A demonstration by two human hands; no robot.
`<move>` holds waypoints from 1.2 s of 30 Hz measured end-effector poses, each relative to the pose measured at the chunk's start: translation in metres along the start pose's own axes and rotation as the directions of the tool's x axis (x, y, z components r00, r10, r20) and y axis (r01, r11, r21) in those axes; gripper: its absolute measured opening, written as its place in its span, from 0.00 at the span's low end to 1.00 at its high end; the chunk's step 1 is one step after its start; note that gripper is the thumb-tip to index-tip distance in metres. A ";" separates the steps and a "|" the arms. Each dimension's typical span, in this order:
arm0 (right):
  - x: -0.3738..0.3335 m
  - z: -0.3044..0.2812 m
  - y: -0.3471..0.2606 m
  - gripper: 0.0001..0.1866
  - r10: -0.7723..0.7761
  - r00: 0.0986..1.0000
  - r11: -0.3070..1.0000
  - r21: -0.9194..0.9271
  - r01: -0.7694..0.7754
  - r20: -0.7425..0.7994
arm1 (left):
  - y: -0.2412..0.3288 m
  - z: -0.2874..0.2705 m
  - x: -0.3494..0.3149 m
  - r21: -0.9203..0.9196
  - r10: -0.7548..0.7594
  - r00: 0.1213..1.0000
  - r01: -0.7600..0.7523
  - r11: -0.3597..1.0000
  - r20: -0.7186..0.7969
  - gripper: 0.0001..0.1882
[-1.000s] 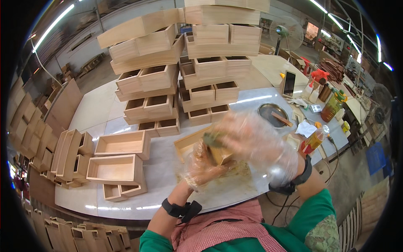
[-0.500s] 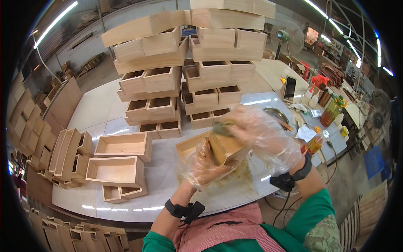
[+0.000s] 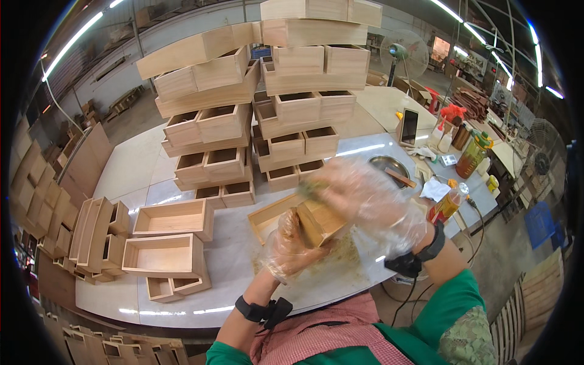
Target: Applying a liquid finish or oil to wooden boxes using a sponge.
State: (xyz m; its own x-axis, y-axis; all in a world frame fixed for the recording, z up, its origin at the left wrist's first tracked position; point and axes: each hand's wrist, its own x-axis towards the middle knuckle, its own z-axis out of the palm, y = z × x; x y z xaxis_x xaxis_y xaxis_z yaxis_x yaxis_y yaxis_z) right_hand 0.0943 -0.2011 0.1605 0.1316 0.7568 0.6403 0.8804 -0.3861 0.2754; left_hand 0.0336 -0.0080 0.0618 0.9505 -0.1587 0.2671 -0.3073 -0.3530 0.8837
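Observation:
My left hand (image 3: 291, 250), in a clear plastic glove, is closed around a small wooden box (image 3: 321, 222), which is tilted and darker than the boxes around it. Over the top of that box is my right hand (image 3: 350, 191), also gloved and smeared by motion. Its fingers press a greenish pad (image 3: 309, 190) at the box's far upper edge; whether the pad is a sponge or a cloth is unclear. Directly behind, a larger open wooden tray-like box (image 3: 260, 222) lies on the table, partly covered by my hands and the held box.
Two tall stacks of pale wooden boxes (image 3: 210, 68) rise at the far side. More open boxes (image 3: 159, 252) lie at left. To the right are a round metal dish (image 3: 395, 163) with a wooden-handled tool, a white cloth (image 3: 434, 190), bottles (image 3: 447, 204) and a phone (image 3: 409, 126). Brownish stains mark the tabletop.
My right hand with the pad has shifted slightly left and toward the far edge of the held box. My left hand keeps its grip. The whole view has turned slightly.

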 end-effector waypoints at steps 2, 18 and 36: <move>-0.008 -0.033 0.000 0.12 0.277 0.952 0.958 0.039 -0.284 0.128 | -0.002 -0.001 0.001 0.058 -0.003 1.000 0.004 0.998 -0.020 0.46; 0.001 -0.020 -0.030 0.19 0.365 0.920 0.922 0.082 -0.378 0.144 | -0.026 0.001 0.012 -0.131 0.048 0.997 -0.055 0.990 -0.057 0.41; 0.004 -0.033 -0.061 0.19 0.352 0.918 0.911 0.157 -0.380 0.182 | -0.040 0.001 0.011 0.073 0.029 0.998 -0.025 0.997 -0.049 0.43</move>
State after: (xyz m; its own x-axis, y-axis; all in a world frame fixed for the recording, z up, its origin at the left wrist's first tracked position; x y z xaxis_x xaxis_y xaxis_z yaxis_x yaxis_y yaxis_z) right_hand 0.0262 -0.1921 0.1702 0.5135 0.6553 0.5539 0.8240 -0.5567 -0.1053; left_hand 0.0568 0.0034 0.0286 0.9423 -0.1238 0.3110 -0.3338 -0.4157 0.8460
